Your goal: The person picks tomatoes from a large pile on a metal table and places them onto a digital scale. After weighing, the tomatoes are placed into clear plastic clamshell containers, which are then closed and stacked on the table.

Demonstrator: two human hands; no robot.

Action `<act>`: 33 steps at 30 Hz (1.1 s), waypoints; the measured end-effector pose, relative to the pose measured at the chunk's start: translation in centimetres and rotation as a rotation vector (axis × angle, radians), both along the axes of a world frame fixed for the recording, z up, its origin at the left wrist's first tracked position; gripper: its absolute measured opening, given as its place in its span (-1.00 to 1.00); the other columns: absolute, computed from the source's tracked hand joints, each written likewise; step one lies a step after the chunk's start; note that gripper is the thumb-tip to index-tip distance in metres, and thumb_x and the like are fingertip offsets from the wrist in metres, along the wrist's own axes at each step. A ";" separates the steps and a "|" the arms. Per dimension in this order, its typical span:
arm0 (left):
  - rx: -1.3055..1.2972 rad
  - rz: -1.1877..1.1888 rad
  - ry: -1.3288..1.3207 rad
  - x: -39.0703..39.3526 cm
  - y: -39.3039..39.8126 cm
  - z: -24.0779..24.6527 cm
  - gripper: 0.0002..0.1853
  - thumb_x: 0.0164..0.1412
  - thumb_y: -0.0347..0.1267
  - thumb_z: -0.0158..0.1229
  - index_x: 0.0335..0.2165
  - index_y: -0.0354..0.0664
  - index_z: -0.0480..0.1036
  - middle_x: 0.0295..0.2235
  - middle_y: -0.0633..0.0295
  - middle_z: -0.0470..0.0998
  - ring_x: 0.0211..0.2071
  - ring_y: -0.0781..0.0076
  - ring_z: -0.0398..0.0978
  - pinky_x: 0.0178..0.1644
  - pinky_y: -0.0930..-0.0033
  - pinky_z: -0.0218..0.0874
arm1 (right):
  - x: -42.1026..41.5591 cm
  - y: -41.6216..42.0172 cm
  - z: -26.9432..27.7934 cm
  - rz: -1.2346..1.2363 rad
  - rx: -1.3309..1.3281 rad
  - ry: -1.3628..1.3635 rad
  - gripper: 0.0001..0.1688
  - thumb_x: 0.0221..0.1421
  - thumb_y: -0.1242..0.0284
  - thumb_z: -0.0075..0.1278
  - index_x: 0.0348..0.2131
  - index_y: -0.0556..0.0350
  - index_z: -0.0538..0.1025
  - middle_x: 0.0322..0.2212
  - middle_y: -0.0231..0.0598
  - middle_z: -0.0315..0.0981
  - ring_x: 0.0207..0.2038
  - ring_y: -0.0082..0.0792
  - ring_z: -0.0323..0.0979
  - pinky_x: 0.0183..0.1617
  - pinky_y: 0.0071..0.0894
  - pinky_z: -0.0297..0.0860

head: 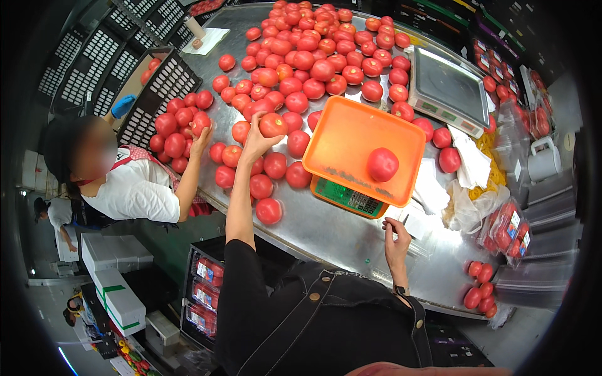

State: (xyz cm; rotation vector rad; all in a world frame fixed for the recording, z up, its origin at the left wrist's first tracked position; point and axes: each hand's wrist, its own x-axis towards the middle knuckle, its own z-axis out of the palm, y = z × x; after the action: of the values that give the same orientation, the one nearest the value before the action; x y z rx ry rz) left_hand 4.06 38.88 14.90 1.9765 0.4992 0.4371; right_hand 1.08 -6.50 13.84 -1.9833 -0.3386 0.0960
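Note:
My left hand (257, 140) grips a red tomato (273, 125) by its side, among many tomatoes (303, 60) spread over the steel table (324, 230). To its right, one large tomato (382, 164) lies in an orange tray (362, 136) on an orange scale (348, 196), whose display is lit green. My right hand (397, 239) is near the table's front edge, just below the scale, with a small dark, thin thing at its fingertips; whether the fingers hold it I cannot tell. Clear plastic packaging (390, 270) lies partly behind that hand.
A co-worker (136, 188) at the left touches a tomato in a heap near a black crate (162, 84). A second scale (449, 89) stands at the back right. White cloths (472, 162), bagged tomatoes (505, 228), a white mug (544, 159) and small tomatoes (479, 289) sit at the right.

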 end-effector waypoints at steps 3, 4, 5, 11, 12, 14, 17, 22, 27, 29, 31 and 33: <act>0.336 -0.005 0.078 -0.3 -0.9 0.9 -0.20 -0.28 -0.30 0.40 0.00 -0.10 0.24 -0.09 0.01 0.34 -0.07 0.04 0.37 -0.01 0.08 0.27 | -0.4 -0.3 -0.1 0.010 -0.004 0.009 -0.83 0.12 0.62 -0.08 -0.27 0.29 0.51 -0.43 -0.15 0.52 -0.39 -0.38 0.51 -0.27 -0.49 0.38; 0.518 -0.016 0.148 -0.2 -1.1 1.1 -0.21 -0.28 -0.31 0.40 0.00 -0.09 0.25 -0.10 0.01 0.35 -0.08 0.03 0.36 -0.02 0.08 0.26 | -0.4 -0.4 -0.2 0.011 -0.002 0.011 -0.83 0.12 0.62 -0.09 -0.27 0.29 0.51 -0.43 -0.16 0.53 -0.39 -0.40 0.51 -0.27 -0.50 0.38; 0.608 -0.036 0.183 0.1 -1.3 1.1 -0.24 -0.27 -0.30 0.39 -0.01 -0.10 0.27 -0.10 0.01 0.35 -0.09 0.02 0.36 -0.02 0.09 0.26 | -0.5 -0.4 -0.3 0.005 -0.003 0.013 -0.83 0.12 0.62 -0.08 -0.27 0.29 0.51 -0.43 -0.16 0.53 -0.39 -0.40 0.51 -0.27 -0.50 0.38; 0.715 0.035 0.086 4.2 -2.3 0.5 -0.49 -0.07 -0.28 0.28 -0.11 -0.20 0.38 -0.11 0.07 0.38 -0.09 0.03 0.33 -0.02 0.13 0.23 | -0.7 -0.2 -0.3 0.007 -0.010 0.022 -0.84 0.11 0.62 -0.06 -0.28 0.29 0.51 -0.44 -0.13 0.52 -0.41 -0.37 0.52 -0.29 -0.47 0.41; 0.728 0.017 0.055 5.9 -2.7 0.8 -0.49 -0.04 -0.28 0.26 -0.09 -0.22 0.36 -0.12 0.05 0.39 -0.08 0.03 0.31 -0.02 0.12 0.22 | -0.7 -0.2 -0.7 0.003 -0.016 0.020 -0.84 0.10 0.62 -0.06 -0.28 0.29 0.51 -0.44 -0.14 0.52 -0.41 -0.37 0.52 -0.29 -0.47 0.41; 0.707 0.006 0.009 9.4 -2.2 -0.4 -0.42 -0.03 -0.27 0.25 -0.03 -0.22 0.31 -0.10 0.00 0.37 -0.06 -0.01 0.30 0.00 0.09 0.21 | -0.5 -0.1 -0.9 0.011 -0.018 0.011 -0.84 0.09 0.63 -0.06 -0.29 0.29 0.52 -0.45 -0.14 0.52 -0.42 -0.38 0.52 -0.29 -0.48 0.40; 0.643 0.008 0.017 15.6 -2.2 -1.6 -0.29 -0.05 -0.27 0.27 0.08 -0.17 0.19 -0.02 -0.07 0.29 -0.01 -0.08 0.27 0.02 0.02 0.20 | -0.6 -0.1 -0.1 -0.033 -0.008 0.056 -0.84 0.10 0.63 -0.06 -0.29 0.29 0.52 -0.46 -0.14 0.52 -0.41 -0.38 0.52 -0.29 -0.49 0.40; 0.689 -0.063 0.150 23.0 -2.3 -2.0 -0.07 -0.16 -0.38 0.33 0.19 0.05 0.03 0.15 -0.08 0.07 0.07 -0.17 0.18 0.01 -0.11 0.23 | -0.4 -1.2 -0.1 -0.108 -0.009 0.107 -0.84 0.11 0.63 -0.08 -0.29 0.29 0.51 -0.45 -0.16 0.53 -0.40 -0.40 0.52 -0.28 -0.50 0.40; 0.697 -0.130 0.307 26.0 -0.9 -3.1 -0.09 -0.23 -0.44 0.35 0.12 0.01 0.09 0.07 -0.12 0.16 0.01 -0.18 0.28 -0.04 -0.04 0.30 | -0.2 -1.0 -0.1 -0.181 0.006 0.153 -0.83 0.11 0.62 -0.08 -0.29 0.29 0.52 -0.45 -0.15 0.53 -0.40 -0.40 0.51 -0.30 -0.50 0.39; 0.606 -0.146 0.370 25.1 -1.7 -0.3 -0.13 -0.25 -0.40 0.37 0.08 -0.04 0.13 0.02 -0.13 0.22 -0.06 -0.19 0.36 -0.06 -0.03 0.31 | -0.2 -1.1 -0.8 -0.183 0.015 0.148 -0.83 0.12 0.61 -0.08 -0.29 0.29 0.52 -0.46 -0.17 0.54 -0.39 -0.42 0.51 -0.30 -0.52 0.38; 0.555 -0.046 0.146 23.0 -2.3 0.4 -0.19 -0.26 -0.32 0.40 0.00 -0.13 0.18 -0.06 -0.17 0.32 -0.16 -0.17 0.44 -0.10 0.01 0.33 | -0.3 -1.0 -0.8 -0.165 0.010 0.136 -0.83 0.12 0.61 -0.08 -0.29 0.29 0.52 -0.46 -0.17 0.54 -0.39 -0.42 0.51 -0.30 -0.52 0.38; 0.487 -0.042 -0.035 20.7 -3.1 1.0 -0.19 -0.26 -0.28 0.40 -0.01 -0.16 0.19 -0.09 -0.18 0.37 -0.18 -0.15 0.46 -0.11 0.03 0.33 | -0.3 -0.8 -0.7 -0.158 0.016 0.114 -0.84 0.11 0.61 -0.07 -0.29 0.29 0.52 -0.46 -0.16 0.53 -0.40 -0.40 0.51 -0.30 -0.50 0.39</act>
State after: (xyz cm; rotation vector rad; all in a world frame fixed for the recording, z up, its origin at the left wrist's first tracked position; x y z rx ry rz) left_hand 24.74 35.80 15.94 2.4355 0.3483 0.6087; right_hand 0.81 -7.32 13.14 -1.9718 -0.1080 0.1045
